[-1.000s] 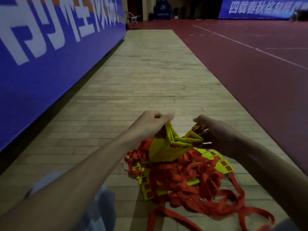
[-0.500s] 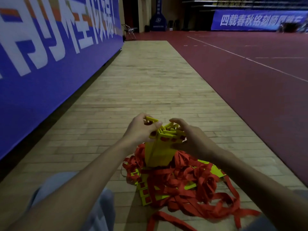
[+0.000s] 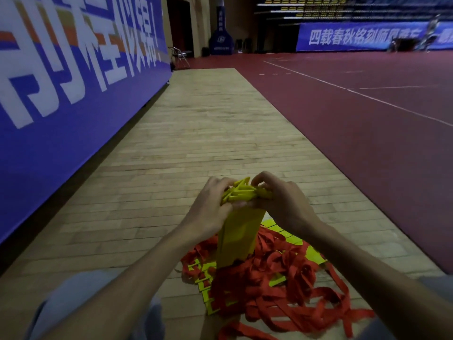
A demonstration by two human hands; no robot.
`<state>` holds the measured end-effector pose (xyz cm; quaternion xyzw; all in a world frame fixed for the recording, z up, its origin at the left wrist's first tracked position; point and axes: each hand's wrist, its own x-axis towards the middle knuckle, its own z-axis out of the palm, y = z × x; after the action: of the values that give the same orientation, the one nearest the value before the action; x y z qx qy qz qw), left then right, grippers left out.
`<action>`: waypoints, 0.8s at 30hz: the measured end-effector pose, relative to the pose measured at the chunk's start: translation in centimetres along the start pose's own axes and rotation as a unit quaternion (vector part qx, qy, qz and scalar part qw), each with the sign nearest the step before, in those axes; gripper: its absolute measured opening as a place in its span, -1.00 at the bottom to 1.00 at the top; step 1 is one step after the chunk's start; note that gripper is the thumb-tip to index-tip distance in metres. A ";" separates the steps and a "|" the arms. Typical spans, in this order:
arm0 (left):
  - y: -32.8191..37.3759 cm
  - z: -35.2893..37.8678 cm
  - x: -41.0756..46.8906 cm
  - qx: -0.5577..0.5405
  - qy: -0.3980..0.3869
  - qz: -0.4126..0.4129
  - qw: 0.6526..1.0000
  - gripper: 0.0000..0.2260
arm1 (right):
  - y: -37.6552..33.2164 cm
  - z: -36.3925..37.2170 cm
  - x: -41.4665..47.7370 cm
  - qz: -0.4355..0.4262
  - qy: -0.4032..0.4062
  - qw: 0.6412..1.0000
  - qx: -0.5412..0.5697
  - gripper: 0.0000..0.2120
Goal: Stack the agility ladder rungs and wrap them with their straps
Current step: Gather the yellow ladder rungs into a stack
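A bundle of yellow ladder rungs (image 3: 239,234) stands upright on end over a heap of tangled red straps (image 3: 277,288) on the wooden floor. My left hand (image 3: 210,212) grips the bundle's top from the left. My right hand (image 3: 284,204) grips the same top ends from the right, fingers curled over them. The rung tops between my hands are uneven and fanned. More yellow rungs (image 3: 204,283) lie flat under the straps, partly hidden.
A blue banner wall (image 3: 61,114) runs along the left. The wooden strip (image 3: 208,133) extends ahead, with dark red court floor (image 3: 367,133) to the right. A folding chair (image 3: 180,56) stands far back. My grey-clad knee (image 3: 73,298) is at the lower left.
My right hand closed in from the right onto the rung tops. Both hands squeezed the fanned rungs into a tighter upright bundle, and the view tilted up.
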<state>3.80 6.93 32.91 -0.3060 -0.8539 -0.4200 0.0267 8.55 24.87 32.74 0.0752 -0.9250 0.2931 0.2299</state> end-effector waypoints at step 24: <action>-1.8 -0.1 0.0 0.047 0.012 0.043 0.998 -0.53 | 2.0 -4.7 0.0 0.140 0.034 0.990 0.003 -0.78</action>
<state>2.82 6.00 31.69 -0.3354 -0.8587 -0.3814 0.0692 9.78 29.22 35.07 -0.0647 -0.9173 0.3275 0.2172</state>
